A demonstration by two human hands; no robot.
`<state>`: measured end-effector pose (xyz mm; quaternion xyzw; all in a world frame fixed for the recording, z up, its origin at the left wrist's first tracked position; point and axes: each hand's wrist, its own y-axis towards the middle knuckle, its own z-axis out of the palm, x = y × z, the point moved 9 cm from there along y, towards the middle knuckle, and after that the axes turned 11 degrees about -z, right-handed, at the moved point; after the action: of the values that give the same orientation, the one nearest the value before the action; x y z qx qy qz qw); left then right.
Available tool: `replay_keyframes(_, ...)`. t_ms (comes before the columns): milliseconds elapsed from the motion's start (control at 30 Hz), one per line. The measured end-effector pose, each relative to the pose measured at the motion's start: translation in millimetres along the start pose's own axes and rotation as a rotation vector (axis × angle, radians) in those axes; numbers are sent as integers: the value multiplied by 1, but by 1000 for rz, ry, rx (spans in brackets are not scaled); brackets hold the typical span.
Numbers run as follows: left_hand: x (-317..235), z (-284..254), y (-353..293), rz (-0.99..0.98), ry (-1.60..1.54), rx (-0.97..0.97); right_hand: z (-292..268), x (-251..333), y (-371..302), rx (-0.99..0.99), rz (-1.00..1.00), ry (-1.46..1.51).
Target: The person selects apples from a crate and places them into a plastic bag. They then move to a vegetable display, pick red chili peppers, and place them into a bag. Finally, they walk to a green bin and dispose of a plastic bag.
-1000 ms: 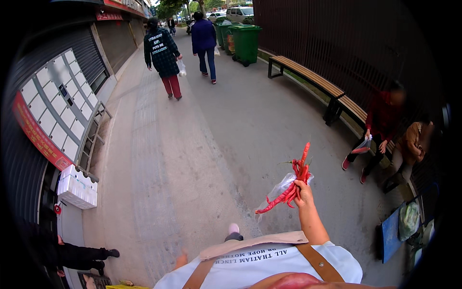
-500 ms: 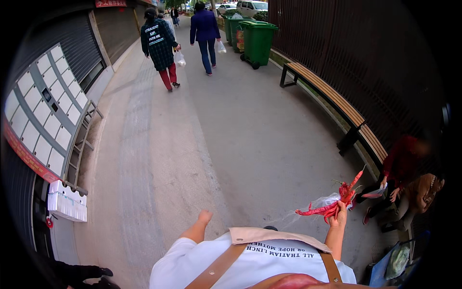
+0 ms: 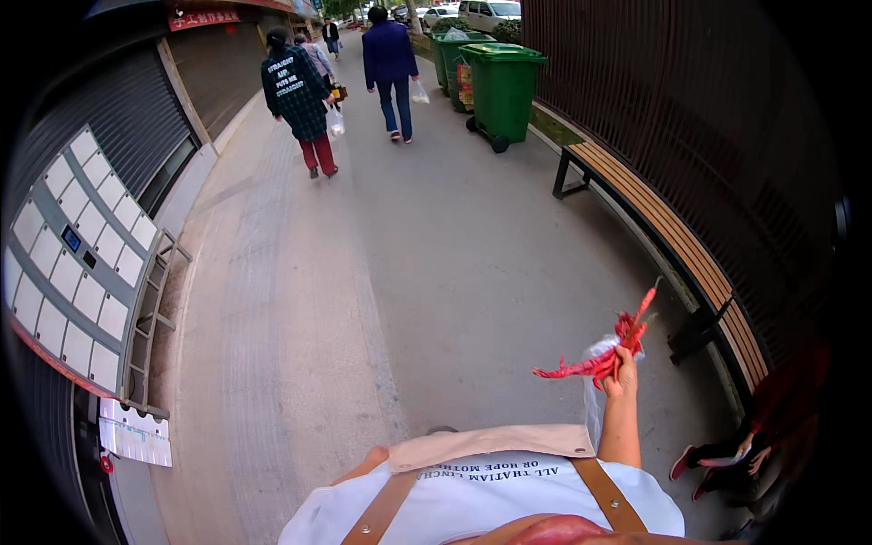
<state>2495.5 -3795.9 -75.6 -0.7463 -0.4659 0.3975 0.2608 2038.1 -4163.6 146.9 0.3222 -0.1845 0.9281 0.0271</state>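
Observation:
My right hand [image 3: 622, 371] is closed around a bunch of long red chili peppers [image 3: 595, 365], held out in front of me on the right. A thin clear plastic bag [image 3: 601, 347] is bunched among the peppers, and part of it trails below. One pepper points up to the right, another out to the left. Only a bit of my left hand [image 3: 375, 454] shows beside the edge of my beige apron [image 3: 490, 442]; its fingers are hidden, and no held thing is visible there.
Two people [image 3: 298, 95] walk ahead on the pavement [image 3: 463, 263], carrying white bags. A slatted bench [image 3: 658, 209] and green wheeled bins [image 3: 504, 95] line the right. Parcel lockers [image 3: 77, 263] and white boxes [image 3: 136, 434] stand left. A seated person [image 3: 781, 427] is at lower right.
The bench, bins and lockers have come nearer. My right hand has risen slightly and moved left with the peppers. My left hand has drawn back toward the apron and is mostly hidden.

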Motion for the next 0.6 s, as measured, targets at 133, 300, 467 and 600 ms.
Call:
replay_keyframes(133,55,-13,70,-333,2,46,156,-62,96,164,75,19)
replay_keyframes(300,-20,-43,200,-449,65,140,239,-108,214,85,77,24)
replay_keyframes(467,-250,-98,390,278,719,77,284,-103,322,-27,42,-16)
replay_keyframes(600,-607,-248,441,228,-30,-244,310,-78,417,-35,-132,-42)
